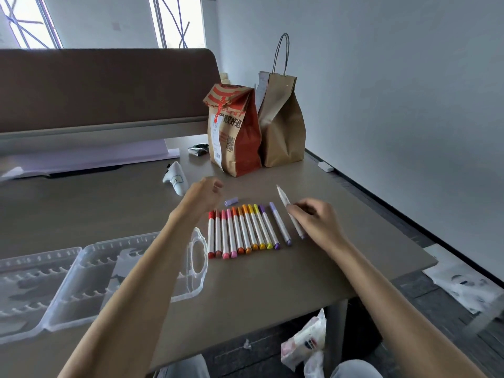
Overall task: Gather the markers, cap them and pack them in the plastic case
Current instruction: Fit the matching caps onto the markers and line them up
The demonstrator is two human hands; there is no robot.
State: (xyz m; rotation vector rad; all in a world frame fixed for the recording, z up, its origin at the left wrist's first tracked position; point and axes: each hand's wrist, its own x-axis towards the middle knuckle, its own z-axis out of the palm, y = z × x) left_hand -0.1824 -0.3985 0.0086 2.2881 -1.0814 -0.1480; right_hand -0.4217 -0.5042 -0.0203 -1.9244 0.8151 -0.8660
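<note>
A row of several capped markers, red through orange, yellow and purple, lies side by side on the brown table. A lilac capped marker lies just right of the row. My right hand holds an uncapped white marker with its tip pointing away. A loose lilac cap lies behind the row. My left hand hovers just left of that cap, fingers loosely curled, holding nothing. The clear plastic case lies open at the left, under my left forearm.
A red-and-brown paper bag and a plain brown paper bag stand behind the markers. A white controller lies left of them. The table's right edge runs close beside my right hand. A plastic bag sits on the floor.
</note>
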